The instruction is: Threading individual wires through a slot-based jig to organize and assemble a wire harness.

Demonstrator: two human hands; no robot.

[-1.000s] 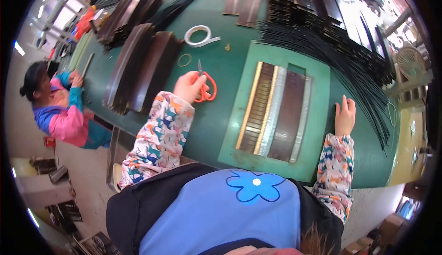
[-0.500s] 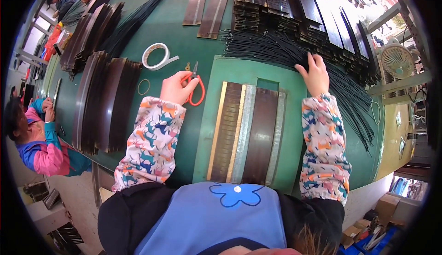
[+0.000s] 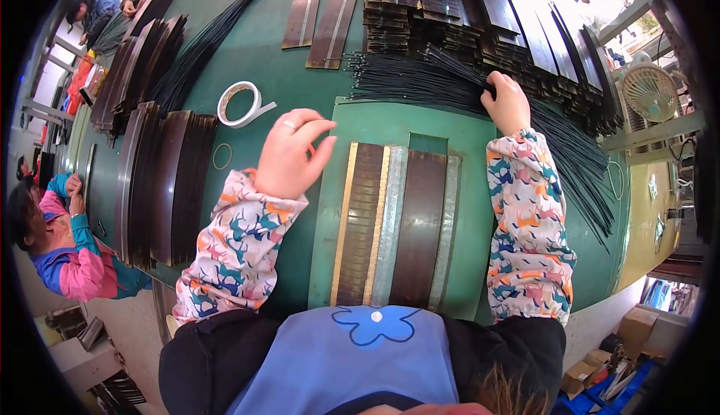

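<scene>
My right hand (image 3: 508, 106) is closed on a few black wires (image 3: 453, 64), which lift slightly at the top of a long bundle of black wires (image 3: 412, 81). My left hand (image 3: 291, 156) is over the table left of the green board, thumb and fingers apart, with nothing seen in its grasp. A sliver of red scissors handle (image 3: 311, 149) shows behind its fingers; the rest of the scissors is hidden. Between my arms, the green board (image 3: 324, 212) carries a brown slotted strip (image 3: 361, 224) with yellowish edges and a smooth dark brown strip (image 3: 418, 227) with a greyish band either side.
A white tape roll (image 3: 238, 104) and a thin rubber ring (image 3: 222, 156) lie to the left. Stacks of dark strips (image 3: 169, 182) stand beyond them, more strips (image 3: 480, 10) at the far right. A fan (image 3: 648, 94) is at right; a co-worker (image 3: 64, 242) sits at left.
My left hand has come off the scissors, its fingers spreading and now covering them. My right hand has closed on some wires and raised their ends a little. The view has shifted slightly.
</scene>
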